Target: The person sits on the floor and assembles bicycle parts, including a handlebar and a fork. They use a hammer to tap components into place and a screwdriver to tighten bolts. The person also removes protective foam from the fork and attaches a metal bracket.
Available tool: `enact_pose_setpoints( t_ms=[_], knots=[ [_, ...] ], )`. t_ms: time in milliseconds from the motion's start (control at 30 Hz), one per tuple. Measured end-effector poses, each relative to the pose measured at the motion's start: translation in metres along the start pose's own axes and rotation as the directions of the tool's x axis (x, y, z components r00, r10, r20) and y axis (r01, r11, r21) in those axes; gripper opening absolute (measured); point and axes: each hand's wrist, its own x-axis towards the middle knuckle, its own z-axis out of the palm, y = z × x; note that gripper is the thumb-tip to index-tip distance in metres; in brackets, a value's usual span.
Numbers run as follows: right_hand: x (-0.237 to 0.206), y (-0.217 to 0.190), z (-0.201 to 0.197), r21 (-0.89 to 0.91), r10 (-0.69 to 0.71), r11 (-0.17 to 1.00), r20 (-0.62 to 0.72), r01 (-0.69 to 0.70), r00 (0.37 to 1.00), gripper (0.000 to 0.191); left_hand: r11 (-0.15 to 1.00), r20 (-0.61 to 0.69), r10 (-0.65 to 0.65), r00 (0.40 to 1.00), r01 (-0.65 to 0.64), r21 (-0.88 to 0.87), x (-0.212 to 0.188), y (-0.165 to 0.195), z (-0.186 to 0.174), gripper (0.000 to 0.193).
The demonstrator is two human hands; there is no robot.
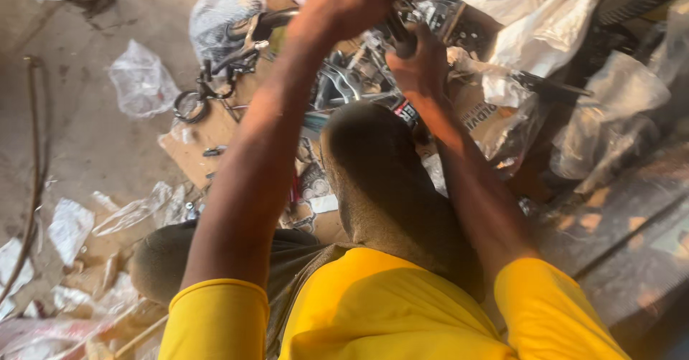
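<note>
Both arms reach forward over my raised knee (373,166). My left hand (344,1) is closed at the top of the view around something dark that my fingers hide. Just below and to its right, my right hand (420,62) grips a dark cylindrical bar (400,35), apparently a bicycle part. Metal bicycle pieces (344,80) lie beneath the hands on a sheet of cardboard (190,152). I wear yellow sleeves.
Clear plastic bags (143,80) and torn wrapping litter the concrete floor at left. Crumpled white and clear plastic (531,15) is piled at the upper right beside a cardboard box (488,116). A thin cable (36,166) runs down the left edge.
</note>
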Motion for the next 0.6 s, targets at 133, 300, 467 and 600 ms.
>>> enact_pose_setpoints(
  t_ms=[133,300,467,600],
  knots=[
    [-0.015,0.005,-0.005,0.437,0.227,0.794,0.432,-0.423,0.873,0.038,0.987,-0.047,0.158,0.986,-0.156,0.049,0.002,0.014,0.026,0.018],
    [-0.046,-0.002,-0.003,0.666,0.285,0.515,0.461,-0.540,0.841,0.029,0.913,0.028,0.365,0.931,-0.363,0.187,0.002,0.046,0.056,0.003],
    [-0.052,0.004,-0.011,0.808,0.473,0.492,0.066,-0.325,0.879,0.032,0.890,-0.169,0.447,0.879,-0.417,0.186,0.007,0.074,0.088,0.017],
    [-0.028,0.010,-0.036,0.875,0.716,0.312,0.041,-0.371,0.697,0.015,0.969,-0.137,0.244,0.960,-0.235,0.080,0.003,0.091,0.113,0.025]
  ],
)
